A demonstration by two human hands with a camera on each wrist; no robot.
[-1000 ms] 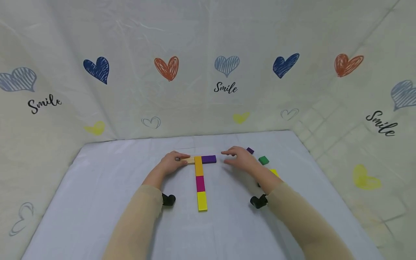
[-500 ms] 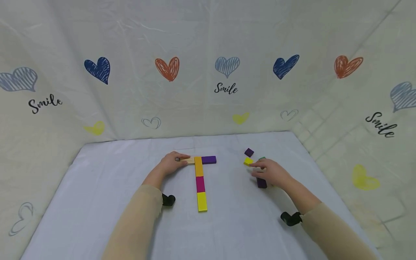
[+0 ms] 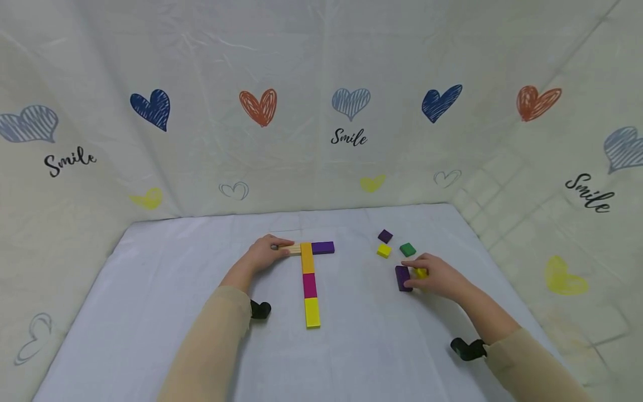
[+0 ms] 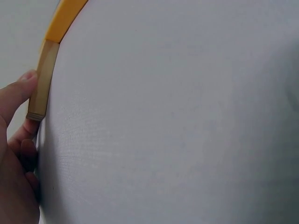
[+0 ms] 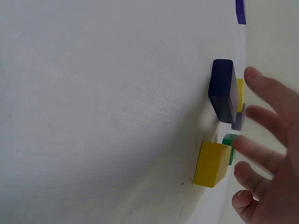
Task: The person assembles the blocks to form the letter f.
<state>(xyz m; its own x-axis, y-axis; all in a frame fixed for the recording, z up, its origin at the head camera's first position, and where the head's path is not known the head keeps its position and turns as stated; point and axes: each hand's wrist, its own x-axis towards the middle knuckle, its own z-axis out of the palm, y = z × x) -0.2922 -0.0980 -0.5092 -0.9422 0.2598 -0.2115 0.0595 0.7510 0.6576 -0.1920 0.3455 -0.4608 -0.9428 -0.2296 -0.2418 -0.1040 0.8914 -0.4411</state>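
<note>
My left hand [image 3: 263, 252] grips a plain wooden block [image 4: 43, 81], thumb on one side and fingers on the other. The block's far end meets the orange block [image 3: 307, 258]. A purple block [image 3: 323, 247] lies on the orange block's other side. Below the orange one, a magenta block [image 3: 310, 285] and a yellow block [image 3: 312, 312] continue a straight column. On the right, my right hand [image 3: 442, 277] reaches around a dark purple block [image 3: 402, 278]; in the right wrist view its fingers are spread beside it. Under that hand is another yellow block [image 5: 211, 164].
Beyond the right hand lie a small purple block [image 3: 385, 236], a small yellow block [image 3: 384, 250] and a green block [image 3: 407, 249]. A white cloth [image 3: 201, 335] covers the table, and a sheet printed with hearts hangs behind it.
My right hand has moved from beside the column's purple block to the right and nearer, over to the loose dark purple block. The left hand stays on the wooden block.
</note>
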